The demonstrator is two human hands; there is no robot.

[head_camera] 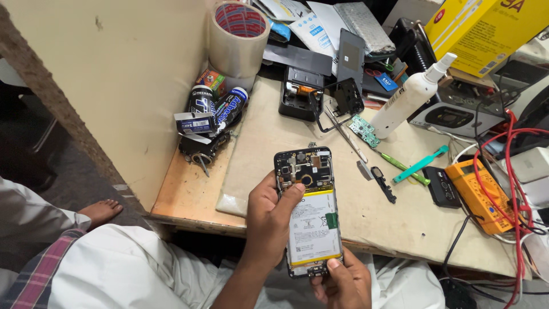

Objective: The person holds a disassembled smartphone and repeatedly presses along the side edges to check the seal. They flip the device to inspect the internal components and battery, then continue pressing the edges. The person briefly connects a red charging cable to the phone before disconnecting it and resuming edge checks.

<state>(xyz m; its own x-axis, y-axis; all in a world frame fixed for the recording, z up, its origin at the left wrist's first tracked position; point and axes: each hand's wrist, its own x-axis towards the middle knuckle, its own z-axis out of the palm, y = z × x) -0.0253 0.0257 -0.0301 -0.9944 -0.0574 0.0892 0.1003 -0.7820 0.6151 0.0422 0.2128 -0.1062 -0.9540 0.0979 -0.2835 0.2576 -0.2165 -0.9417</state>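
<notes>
Holding the opened phone (309, 209) over the near table (189, 194) edge, your left hand (269, 220) wraps its left side, thumb pressed on the board; your right hand (343, 283) pinches the bottom end (likely steadying it). Green tweezers (420, 165) lie far right.

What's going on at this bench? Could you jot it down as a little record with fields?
Setting: cluttered repair bench
Left hand: grips the left edge of an opened phone, thumb on its battery
Right hand: holds the phone's bottom end
Phone: back cover off, circuit board and battery exposed
Nearby: spray bottle, tape roll, yellow multimeter with red leads, green circuit board
</notes>
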